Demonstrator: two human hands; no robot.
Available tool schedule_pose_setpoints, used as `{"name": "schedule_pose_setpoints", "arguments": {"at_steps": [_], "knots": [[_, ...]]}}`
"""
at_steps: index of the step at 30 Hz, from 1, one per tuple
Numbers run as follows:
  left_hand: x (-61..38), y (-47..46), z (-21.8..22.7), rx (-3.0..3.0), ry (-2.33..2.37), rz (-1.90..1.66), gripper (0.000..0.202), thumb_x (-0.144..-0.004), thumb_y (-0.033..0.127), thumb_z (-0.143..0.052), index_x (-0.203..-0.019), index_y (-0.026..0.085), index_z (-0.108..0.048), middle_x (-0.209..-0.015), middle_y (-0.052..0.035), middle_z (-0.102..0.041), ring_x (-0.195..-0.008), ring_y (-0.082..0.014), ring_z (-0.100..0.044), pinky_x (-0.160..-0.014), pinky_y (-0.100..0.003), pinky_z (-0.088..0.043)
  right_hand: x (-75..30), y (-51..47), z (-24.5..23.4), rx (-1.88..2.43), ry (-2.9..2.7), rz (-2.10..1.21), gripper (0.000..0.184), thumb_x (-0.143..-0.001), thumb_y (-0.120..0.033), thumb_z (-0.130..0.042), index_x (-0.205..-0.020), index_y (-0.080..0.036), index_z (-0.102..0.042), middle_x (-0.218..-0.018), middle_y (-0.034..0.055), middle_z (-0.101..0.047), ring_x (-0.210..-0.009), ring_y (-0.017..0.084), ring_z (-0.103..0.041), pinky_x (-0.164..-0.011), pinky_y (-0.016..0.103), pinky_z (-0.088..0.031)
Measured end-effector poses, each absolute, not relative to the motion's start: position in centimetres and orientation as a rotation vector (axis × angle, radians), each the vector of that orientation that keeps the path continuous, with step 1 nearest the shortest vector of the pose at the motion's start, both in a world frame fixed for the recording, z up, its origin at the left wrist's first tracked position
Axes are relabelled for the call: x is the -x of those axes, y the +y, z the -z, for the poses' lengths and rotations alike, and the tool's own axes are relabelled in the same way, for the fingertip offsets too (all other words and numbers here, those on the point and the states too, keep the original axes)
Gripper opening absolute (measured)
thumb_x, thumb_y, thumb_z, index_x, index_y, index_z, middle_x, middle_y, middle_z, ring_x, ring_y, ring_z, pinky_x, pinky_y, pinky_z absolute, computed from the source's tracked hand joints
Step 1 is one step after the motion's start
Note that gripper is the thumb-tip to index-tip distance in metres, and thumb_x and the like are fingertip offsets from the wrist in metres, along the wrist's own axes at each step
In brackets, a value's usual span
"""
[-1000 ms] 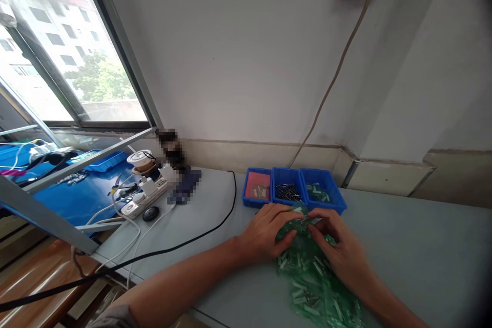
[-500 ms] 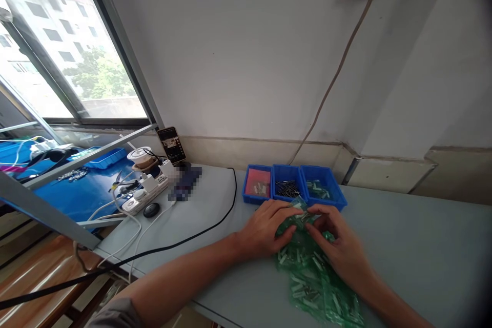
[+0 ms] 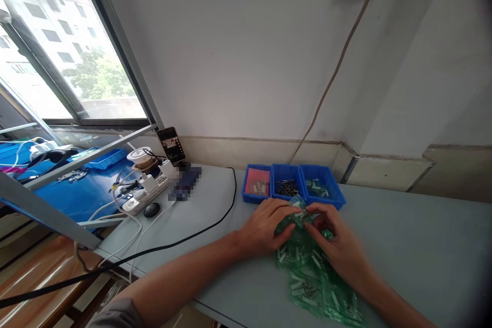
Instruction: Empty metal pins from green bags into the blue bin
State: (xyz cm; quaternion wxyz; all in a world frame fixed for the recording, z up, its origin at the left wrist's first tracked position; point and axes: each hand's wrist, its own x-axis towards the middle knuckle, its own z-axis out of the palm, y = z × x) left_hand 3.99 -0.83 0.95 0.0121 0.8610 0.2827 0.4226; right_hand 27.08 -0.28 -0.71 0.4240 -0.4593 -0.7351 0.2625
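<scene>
Several green plastic bags of small silvery metal parts lie in a heap on the grey table. My left hand is closed on the upper-left edge of one green bag, thumb below and fingers above. From the other side my right hand pinches the same bag between thumb and fingers. Both hands are close together over the top of the heap. The exact spot between the right fingertips is partly hidden.
Three blue bins stand side by side behind my hands: one with a pink bag, one with dark screw-like parts, one with small bags. Leftward are a black cable, a mouse, a power strip and a propped phone.
Almost nothing differs. The view has shifted very slightly, and both hands keep their hold on the green bag.
</scene>
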Motion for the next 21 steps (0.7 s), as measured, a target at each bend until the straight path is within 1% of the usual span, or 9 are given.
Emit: {"name": "schedule_pose_setpoints", "arguments": {"at_steps": [9, 16, 21], "knots": [[-3.97, -0.73, -0.88, -2.689, 0.886, -1.321, 0.037, -0.105, 0.027, -0.055, -0.14, 0.017, -0.054, -0.127, -0.0139, -0.068, -0.117, -0.0259, -0.064, -0.1, -0.042, -0.055, -27.18, -0.33, 0.91, 1.162, -1.847, -0.645, 0.026, -0.098, -0.041, -0.061, -0.121, -0.028, -0.058, -0.081, -0.0005, -0.063, -0.073, 0.022, -0.066, -0.068, 0.033, -0.054], [-3.98, -0.82, -1.06, -2.695, 0.895, -1.323, 0.036, -0.105, 0.026, -0.055, -0.14, 0.017, -0.054, -0.126, -0.0135, -0.067, -0.116, -0.0247, -0.064, -0.099, -0.04, -0.056, -27.25, -0.24, 1.09, 1.175, -1.849, -0.649, 0.027, -0.099, -0.041, -0.061, -0.123, -0.028, -0.057, -0.083, -0.0006, -0.063, -0.075, 0.022, -0.066, -0.067, 0.033, -0.053], [-3.95, -0.82, -1.07, -2.695, 0.89, -1.309, 0.036, -0.105, 0.026, -0.054, -0.14, 0.017, -0.054, -0.127, -0.0144, -0.067, -0.117, -0.0257, -0.064, -0.099, -0.041, -0.056, -27.2, -0.36, 0.9, 1.179, -1.86, -0.648, 0.027, -0.1, -0.042, -0.06, -0.123, -0.028, -0.057, -0.084, 0.0002, -0.063, -0.076, 0.022, -0.066, -0.07, 0.034, -0.053]]}}
